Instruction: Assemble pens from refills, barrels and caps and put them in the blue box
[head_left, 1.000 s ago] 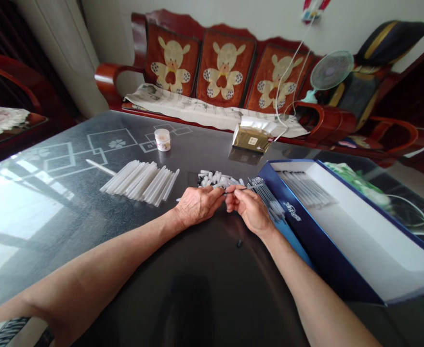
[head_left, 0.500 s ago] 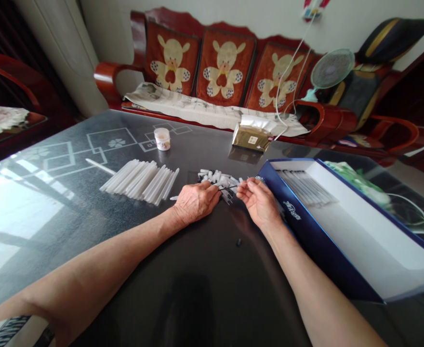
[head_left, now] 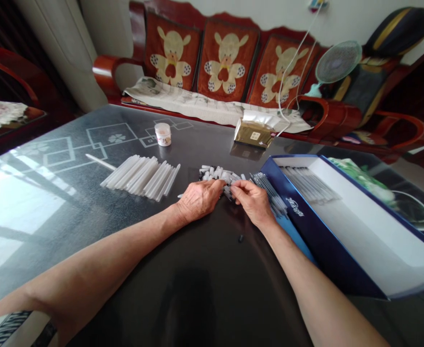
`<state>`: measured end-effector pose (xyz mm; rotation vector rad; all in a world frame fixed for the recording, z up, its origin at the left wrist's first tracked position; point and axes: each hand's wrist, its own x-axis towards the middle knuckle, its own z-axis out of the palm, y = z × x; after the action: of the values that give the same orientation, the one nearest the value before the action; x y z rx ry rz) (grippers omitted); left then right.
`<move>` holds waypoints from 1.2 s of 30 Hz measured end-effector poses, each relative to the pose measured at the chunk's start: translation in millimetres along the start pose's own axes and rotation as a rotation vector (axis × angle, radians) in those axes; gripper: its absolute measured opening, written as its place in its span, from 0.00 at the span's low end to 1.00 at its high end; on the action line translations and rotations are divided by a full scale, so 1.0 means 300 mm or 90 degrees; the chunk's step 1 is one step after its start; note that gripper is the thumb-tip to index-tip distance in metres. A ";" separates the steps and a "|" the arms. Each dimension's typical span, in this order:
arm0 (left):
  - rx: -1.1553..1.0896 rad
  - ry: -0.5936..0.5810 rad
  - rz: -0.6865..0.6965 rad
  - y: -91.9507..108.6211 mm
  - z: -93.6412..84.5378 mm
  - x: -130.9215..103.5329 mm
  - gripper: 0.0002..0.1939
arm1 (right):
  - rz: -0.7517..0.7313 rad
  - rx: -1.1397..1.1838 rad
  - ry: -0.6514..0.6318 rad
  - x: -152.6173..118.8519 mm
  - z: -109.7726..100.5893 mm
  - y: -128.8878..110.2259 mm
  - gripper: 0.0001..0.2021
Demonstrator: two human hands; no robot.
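Observation:
My left hand [head_left: 203,196] is closed round a white pen barrel [head_left: 180,196]; only its end pokes out behind the fingers. My right hand [head_left: 251,198] is pinched close to the left fingertips, and what it holds is too small or hidden to name. Just beyond both hands lies a pile of white and black pen caps [head_left: 217,172]. White pen barrels [head_left: 139,177] lie side by side to the left, one of them apart from the row. Right of my right hand, thin dark-tipped pen refills [head_left: 270,190] lie against the box.
An open blue box [head_left: 327,241] with several pens [head_left: 309,183] inside stands at the right. A small tub [head_left: 163,134] and a tissue box [head_left: 254,131] are farther back. A small black piece [head_left: 240,238] lies on the dark table [head_left: 212,270]. A green-white bag [head_left: 364,180] lies behind the box.
My right hand has moved in toward my left fingers, its palm turned down more, closing the gap between them. More of the refills beside the box now shows.

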<state>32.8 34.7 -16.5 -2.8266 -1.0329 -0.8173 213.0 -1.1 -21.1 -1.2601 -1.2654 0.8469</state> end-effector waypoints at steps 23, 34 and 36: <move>0.016 0.004 0.064 0.004 -0.003 -0.012 0.14 | -0.200 -0.423 -0.383 -0.244 -0.141 -0.177 0.13; 0.010 0.005 0.040 0.013 -0.005 -0.014 0.13 | 0.072 0.070 0.070 -0.116 0.003 -0.032 0.12; 0.008 0.006 0.050 0.015 -0.005 -0.013 0.13 | 0.083 0.110 0.094 -0.103 0.014 -0.009 0.13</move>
<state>32.4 28.7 -16.4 -2.8285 -0.9171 -0.8134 203.1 -30.3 -25.5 -1.2512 -0.9804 0.9176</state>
